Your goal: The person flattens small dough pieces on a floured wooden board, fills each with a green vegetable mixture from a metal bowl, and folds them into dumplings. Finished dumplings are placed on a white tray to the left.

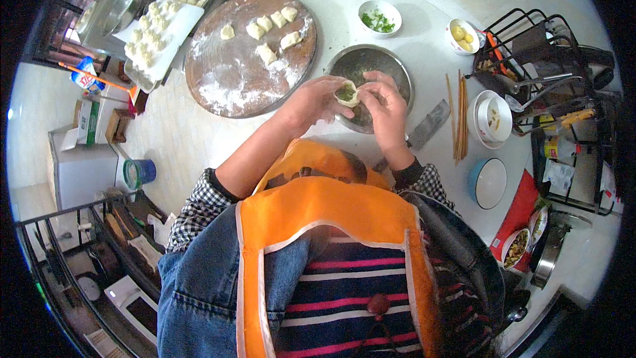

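Above the near rim of a metal mixing bowl (405, 67), my left hand (315, 102) cradles a dough wrapper (354, 99) with green filling (345, 91) inside. The fingers of my right hand (385, 102) pinch the wrapper's right edge, and its top is still gaping. Green mixture lines the inside of the bowl, partly hidden by my hands. Left of it lies a round wooden board (223, 72) dusted with flour. Several flattened dough pieces (267, 53) rest on the board's far half.
A cleaver (431, 124) and wooden chopsticks (462, 119) lie right of the bowl. Beyond it stands a bowl of chopped green onion (377, 21). Filled dumplings (149, 35) cover a white tray at far left. A black wire rack (541, 67) and stacked white bowls (494, 118) occupy the right.
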### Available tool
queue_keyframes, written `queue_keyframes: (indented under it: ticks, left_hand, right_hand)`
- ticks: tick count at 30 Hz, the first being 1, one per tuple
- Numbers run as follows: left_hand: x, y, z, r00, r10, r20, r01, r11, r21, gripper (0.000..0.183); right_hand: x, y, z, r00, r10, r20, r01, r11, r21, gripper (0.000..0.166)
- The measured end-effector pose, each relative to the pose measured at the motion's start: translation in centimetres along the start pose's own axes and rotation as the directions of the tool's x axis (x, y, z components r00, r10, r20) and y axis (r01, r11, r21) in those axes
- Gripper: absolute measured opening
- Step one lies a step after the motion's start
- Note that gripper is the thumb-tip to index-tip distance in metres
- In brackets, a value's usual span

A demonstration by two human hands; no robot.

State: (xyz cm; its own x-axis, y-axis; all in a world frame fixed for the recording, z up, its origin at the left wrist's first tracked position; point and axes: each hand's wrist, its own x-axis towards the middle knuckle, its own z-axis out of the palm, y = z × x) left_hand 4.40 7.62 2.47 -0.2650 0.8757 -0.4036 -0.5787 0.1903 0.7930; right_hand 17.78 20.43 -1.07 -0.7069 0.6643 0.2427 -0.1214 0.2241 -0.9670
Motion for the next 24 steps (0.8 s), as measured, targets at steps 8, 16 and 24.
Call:
queue_keyframes:
  ticks: [8, 16, 24]
  left_hand:
    - [-0.1, 0.8, 1.7, 0.969, 0.221, 0.11, -0.234, 0.679, 0.696, 0.059]
    - [1.0, -0.4, 2.5, 0.998, 0.024, 0.058, -0.017, 0.992, -0.128, 0.053]
    - [1.1, -1.7, 3.0, 0.986, 0.149, 0.07, -0.123, 0.949, -0.292, 0.051]
  right_hand:
    - [0.1, 0.0, -0.4, 0.865, 0.492, 0.103, -0.428, 0.613, 0.664, 0.019]
    - [-0.1, 0.2, -0.2, 0.89, 0.455, 0.034, -0.358, 0.649, 0.671, 0.02]
    - [-0.3, 0.1, 0.1, 0.975, 0.193, -0.113, -0.139, 0.919, 0.369, 0.007]
